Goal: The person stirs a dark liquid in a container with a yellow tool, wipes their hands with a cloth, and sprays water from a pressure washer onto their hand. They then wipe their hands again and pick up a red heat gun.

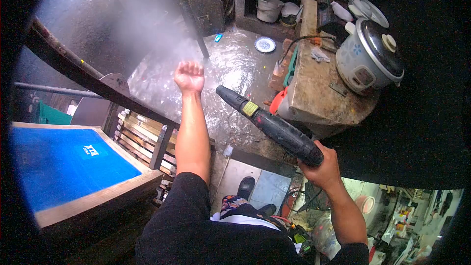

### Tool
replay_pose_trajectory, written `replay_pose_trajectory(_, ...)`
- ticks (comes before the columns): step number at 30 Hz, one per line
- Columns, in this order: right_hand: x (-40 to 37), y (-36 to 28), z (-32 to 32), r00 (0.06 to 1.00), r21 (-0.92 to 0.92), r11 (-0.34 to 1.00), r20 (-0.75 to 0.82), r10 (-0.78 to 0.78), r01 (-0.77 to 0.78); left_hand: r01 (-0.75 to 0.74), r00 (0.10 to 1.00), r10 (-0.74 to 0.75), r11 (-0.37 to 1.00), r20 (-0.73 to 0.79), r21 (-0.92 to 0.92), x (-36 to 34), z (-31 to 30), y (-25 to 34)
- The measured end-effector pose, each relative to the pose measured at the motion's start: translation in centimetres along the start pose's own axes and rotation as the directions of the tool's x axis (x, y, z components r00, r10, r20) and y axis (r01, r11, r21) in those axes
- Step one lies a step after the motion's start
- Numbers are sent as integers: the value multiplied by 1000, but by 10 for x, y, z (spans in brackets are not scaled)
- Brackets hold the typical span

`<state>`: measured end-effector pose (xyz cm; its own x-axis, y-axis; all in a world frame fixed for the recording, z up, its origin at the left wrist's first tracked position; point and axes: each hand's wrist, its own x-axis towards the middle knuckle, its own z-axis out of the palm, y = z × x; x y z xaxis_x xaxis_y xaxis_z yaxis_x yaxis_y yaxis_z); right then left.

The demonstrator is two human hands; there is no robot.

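My right hand (pixel 321 167) is wrapped round the rear end of a long black pressure washer gun (pixel 274 126) with a yellow label. The gun's narrow nozzle points up and left, past my left hand. My left hand (pixel 190 77) is held out in front in a closed fist, with nothing visible in it, beside the nozzle tip and apart from it. White mist (pixel 152 24) spreads beyond the fist. Under both hands lies a wet, shiny floor (pixel 235 66).
At left is a blue screen (pixel 73 162) in a wooden frame, below a dark curved bar (pixel 73 71). A rice cooker (pixel 365 56) stands on the worn counter (pixel 314 88) at right. On the floor are a plate (pixel 265 44) and a bucket (pixel 269 10).
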<state>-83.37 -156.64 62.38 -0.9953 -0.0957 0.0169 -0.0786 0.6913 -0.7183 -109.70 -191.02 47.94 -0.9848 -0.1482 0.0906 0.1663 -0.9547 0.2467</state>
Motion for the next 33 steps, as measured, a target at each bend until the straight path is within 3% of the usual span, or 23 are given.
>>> replay_pose_trajectory(3,-1,1,0,1000,34,999,-10,-29,29,95,989,-94,995,111,-4,-2,-4,3)
replay_pose_trajectory(7,-3,1,-4,996,34,996,-29,-81,81,139,986,-136,990,101,-22,-11,7,1)
replay_pose_trajectory(9,-5,1,-6,996,8,996,-23,-90,90,160,986,-163,982,19,103,-15,15,0)
replay_pose_trajectory(12,-5,-2,-8,999,12,999,-21,-36,36,174,967,-204,966,150,190,-9,1,1)
replay_pose_trajectory(16,-8,-4,-8,997,26,999,-65,-27,29,164,973,-212,914,93,372,-13,-3,0)
replay_pose_trajectory(18,-10,-4,-8,994,20,999,-99,-42,45,-3,998,-44,702,47,713,-14,-3,-5)
replay_pose_trajectory(19,-11,-4,-10,995,28,999,-93,-34,37,-3,998,-43,701,47,713,-14,-5,-3)
replay_pose_trajectory(22,-13,1,-11,994,6,999,-99,-48,49,-34,984,-108,655,139,755,-7,-12,9)
replay_pose_trajectory(24,-14,2,-11,991,-25,997,-111,-71,69,79,966,-254,484,54,872,-5,-9,17)
replay_pose_trajectory(25,-15,1,-12,991,-23,998,-114,-68,65,77,966,-252,485,55,871,-8,-6,15)
replay_pose_trajectory(27,-15,1,-12,991,-26,998,-118,-65,62,-15,997,-56,585,59,811,-14,1,7)
replay_pose_trajectory(28,-16,4,-12,992,-33,998,-110,-59,56,-16,997,-56,587,60,810,-13,-2,7)
replay_pose_trajectory(30,-15,4,-11,993,-39,998,-102,-54,50,-5,994,-71,735,84,678,-11,-6,9)
replay_pose_trajectory(33,-15,2,-11,994,-21,999,-105,-37,35,-66,992,-47,620,121,782,-11,-8,9)
